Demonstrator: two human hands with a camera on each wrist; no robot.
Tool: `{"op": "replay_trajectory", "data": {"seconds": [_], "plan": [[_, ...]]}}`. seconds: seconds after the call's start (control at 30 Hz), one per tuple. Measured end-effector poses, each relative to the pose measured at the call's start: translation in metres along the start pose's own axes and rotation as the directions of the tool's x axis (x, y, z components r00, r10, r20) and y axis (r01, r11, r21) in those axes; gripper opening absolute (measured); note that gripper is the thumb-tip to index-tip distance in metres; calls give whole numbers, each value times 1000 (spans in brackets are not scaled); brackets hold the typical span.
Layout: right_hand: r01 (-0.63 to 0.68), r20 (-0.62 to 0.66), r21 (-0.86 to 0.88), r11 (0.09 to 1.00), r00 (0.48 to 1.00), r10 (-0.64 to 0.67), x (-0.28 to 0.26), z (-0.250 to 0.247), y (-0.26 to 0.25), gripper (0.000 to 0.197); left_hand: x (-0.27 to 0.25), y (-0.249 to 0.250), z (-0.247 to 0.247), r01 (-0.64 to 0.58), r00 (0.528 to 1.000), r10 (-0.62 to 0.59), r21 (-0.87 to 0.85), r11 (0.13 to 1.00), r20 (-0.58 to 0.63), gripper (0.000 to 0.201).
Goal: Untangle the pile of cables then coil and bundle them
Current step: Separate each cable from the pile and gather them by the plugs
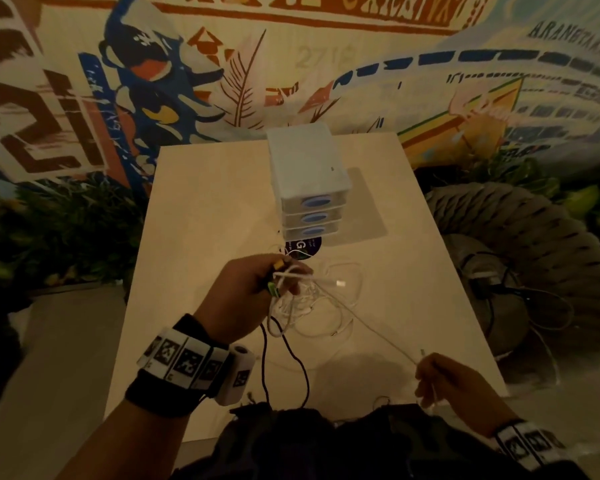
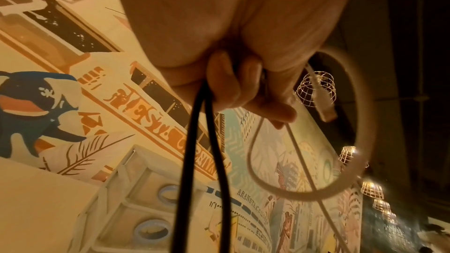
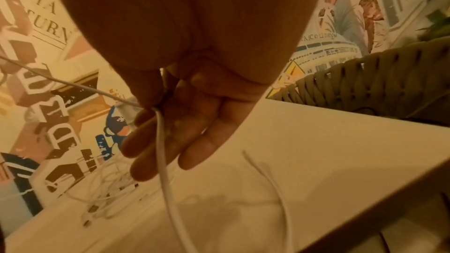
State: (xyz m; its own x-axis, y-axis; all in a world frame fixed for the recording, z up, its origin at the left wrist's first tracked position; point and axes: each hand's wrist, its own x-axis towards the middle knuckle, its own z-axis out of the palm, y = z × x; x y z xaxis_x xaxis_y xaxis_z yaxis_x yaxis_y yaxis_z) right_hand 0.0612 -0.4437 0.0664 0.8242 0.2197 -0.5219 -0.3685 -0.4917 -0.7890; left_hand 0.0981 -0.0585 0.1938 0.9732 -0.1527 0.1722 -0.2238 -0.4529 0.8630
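A tangle of white cables (image 1: 305,303) hangs from my left hand (image 1: 257,292) down onto the pale table (image 1: 194,216). That hand is raised above the table's middle and grips the bunch, along with a black cable (image 1: 291,358) that loops down toward my lap. In the left wrist view its curled fingers (image 2: 243,88) clamp the black cable (image 2: 194,161) and a white loop (image 2: 360,161). My right hand (image 1: 447,382), near the front right edge, pinches one white cable (image 1: 378,332) stretched taut from the bunch. The right wrist view shows this cable (image 3: 163,151) running down past the fingers (image 3: 190,138).
A white three-drawer box (image 1: 309,181) stands at the table's far middle, with a dark round sticker (image 1: 303,245) in front of it. A woven chair (image 1: 520,244) holding dark cables sits to the right. A painted mural wall is behind.
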Motion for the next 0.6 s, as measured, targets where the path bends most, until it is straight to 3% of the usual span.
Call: {"op": "replay_trajectory", "data": {"seconds": [0.13, 0.27, 0.4, 0.53, 0.6], "plan": [[-45, -42, 43, 998, 998, 46, 4, 2, 16, 26, 4, 5, -2, 42, 998, -45, 83, 996, 33, 36], [-46, -89, -31, 998, 995, 43, 3, 0, 24, 25, 5, 5, -9, 102, 993, -111, 206, 973, 31, 22], [-9, -194, -91, 996, 981, -8, -1, -11, 25, 25, 3, 3, -9, 160, 986, -166, 234, 959, 2, 21], [-45, -379, -179, 983, 925, -26, -4, -31, 21, 27, 2, -5, -12, 186, 983, -183, 201, 962, -33, 35], [-89, -491, -157, 984, 871, 0, -8, -44, 23, 29, 3, -7, -17, 229, 970, -216, 130, 965, -108, 27]]}}
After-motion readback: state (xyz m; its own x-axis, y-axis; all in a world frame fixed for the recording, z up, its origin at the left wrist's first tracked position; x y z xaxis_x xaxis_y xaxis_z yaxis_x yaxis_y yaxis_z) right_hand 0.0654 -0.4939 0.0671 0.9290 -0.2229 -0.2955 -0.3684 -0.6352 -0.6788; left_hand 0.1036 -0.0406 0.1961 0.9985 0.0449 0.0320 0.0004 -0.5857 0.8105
